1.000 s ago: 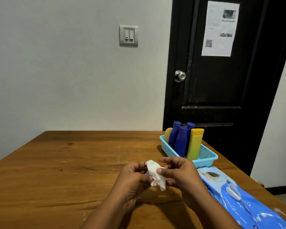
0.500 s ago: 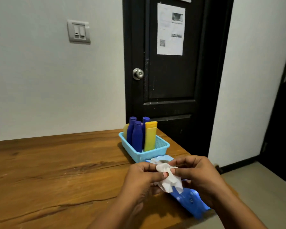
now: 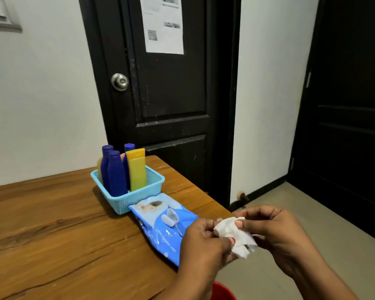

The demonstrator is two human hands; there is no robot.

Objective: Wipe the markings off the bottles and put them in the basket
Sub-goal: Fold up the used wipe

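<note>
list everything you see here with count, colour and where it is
basket: 1, light blue, on the table near the door
blue bottles: 3, dark blue, upright in the basket
yellow bottles: 2, yellow, in the basket, one mostly hidden
wipes pack: 1, blue, flat on the table, touching the basket's front
wipe: 1, white, crumpled between both hands
table: 1, brown wood
door: 1, black, behind the table
left hand: pinches the wipe
right hand: pinches the wipe

Bottles (image 3: 117, 174) in basket (image 3: 136, 199); pack (image 3: 158, 232) before, perhaps touching.
</note>
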